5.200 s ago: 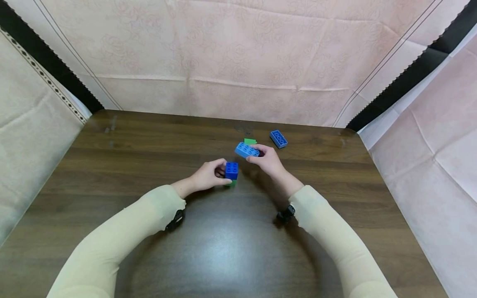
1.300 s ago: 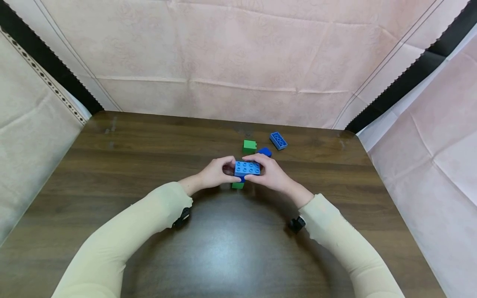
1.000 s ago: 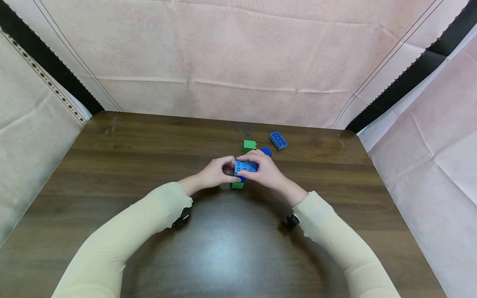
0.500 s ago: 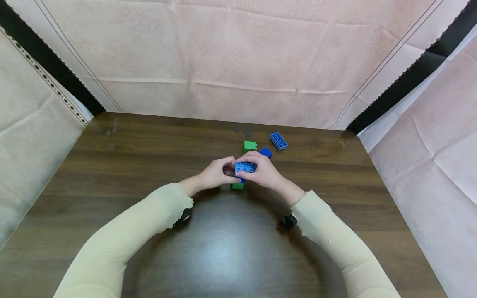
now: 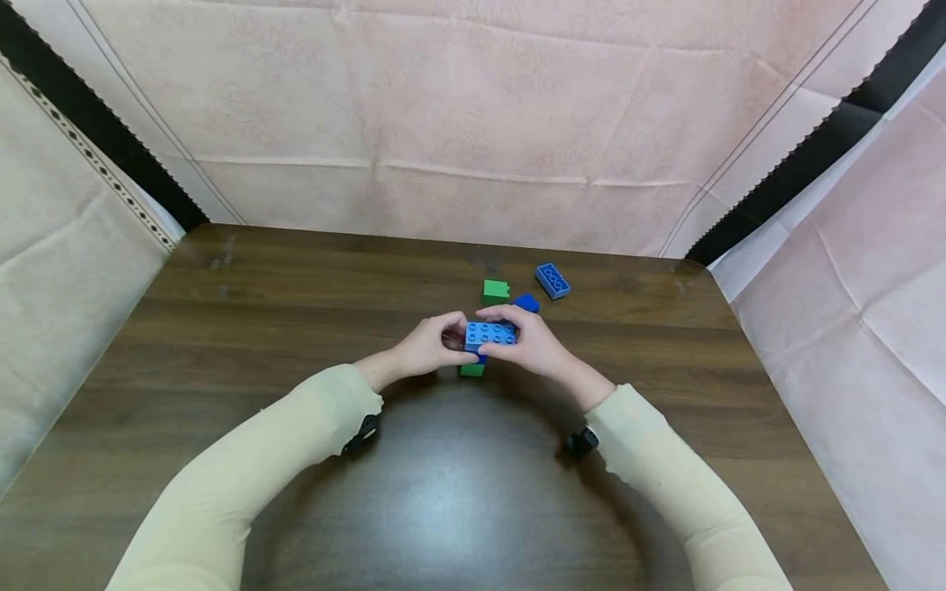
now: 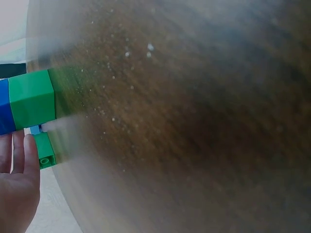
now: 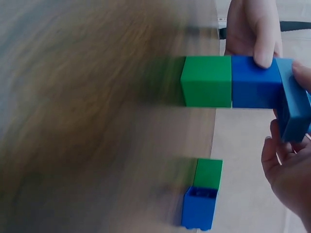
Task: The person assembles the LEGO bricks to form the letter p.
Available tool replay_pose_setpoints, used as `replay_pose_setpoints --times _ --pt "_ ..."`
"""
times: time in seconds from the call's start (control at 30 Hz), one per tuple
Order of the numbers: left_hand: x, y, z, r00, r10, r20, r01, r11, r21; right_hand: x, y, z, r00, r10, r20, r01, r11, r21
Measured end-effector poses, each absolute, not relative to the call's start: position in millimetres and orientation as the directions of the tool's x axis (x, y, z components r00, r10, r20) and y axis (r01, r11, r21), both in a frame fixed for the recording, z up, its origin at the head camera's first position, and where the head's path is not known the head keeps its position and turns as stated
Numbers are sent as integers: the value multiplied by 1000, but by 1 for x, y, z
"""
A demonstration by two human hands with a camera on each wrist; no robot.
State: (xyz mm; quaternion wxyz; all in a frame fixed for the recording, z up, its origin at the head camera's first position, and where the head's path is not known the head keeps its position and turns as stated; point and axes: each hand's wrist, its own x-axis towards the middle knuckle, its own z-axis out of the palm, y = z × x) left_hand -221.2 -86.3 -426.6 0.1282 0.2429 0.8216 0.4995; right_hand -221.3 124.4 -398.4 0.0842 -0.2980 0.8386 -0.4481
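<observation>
A light blue toy brick [image 5: 489,332] with studs lies crosswise on a dark blue block [image 7: 255,82], its right end jutting past it. Under both stands a green block [image 7: 206,81] on the table. My left hand [image 5: 429,345] pinches the dark blue block from the left, thumb at the front; its far fingers are partly hidden. From the right, my right hand [image 5: 528,338] holds the light blue brick, thumb on its near side and index finger at its far side. In the left wrist view, the stack's green block [image 6: 33,99] shows beside the left fingers.
Behind the hands sit another green block [image 5: 495,290] and a dark blue piece [image 5: 526,303], partly hidden by the right hand. A blue studded brick [image 5: 553,280] lies farther back right, near the far edge of the wooden table [image 5: 332,271]. Cloth [image 5: 443,123] hangs beyond.
The right hand has brought the light blue brick from mid-air onto the stack. The left hand and stack have shifted slightly right. In the last half second the right hand has slid back rightward along the brick.
</observation>
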Motion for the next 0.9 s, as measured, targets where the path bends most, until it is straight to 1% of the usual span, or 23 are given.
replay_pose_setpoints --times 0.2,0.4,0.6,0.7,0.9 --pt "-220 -87 -423 -855 518 6 255 411 875 -220 136 -398 -821 -553 141 -443 461 -769" --pt "-220 -87 -422 -858 514 -8 241 417 876 -220 139 -398 -807 -562 182 -487 460 -743" --pt "-219 -87 -423 -862 507 -16 233 423 875 -220 139 -397 -807 -558 191 -498 471 -728" --pt "-219 -87 -422 -872 489 -12 216 408 887 -220 138 -397 -808 -557 190 -496 470 -730" --pt "-218 -86 -420 -883 467 41 223 341 913 -220 139 -398 -815 -552 175 -478 470 -742"
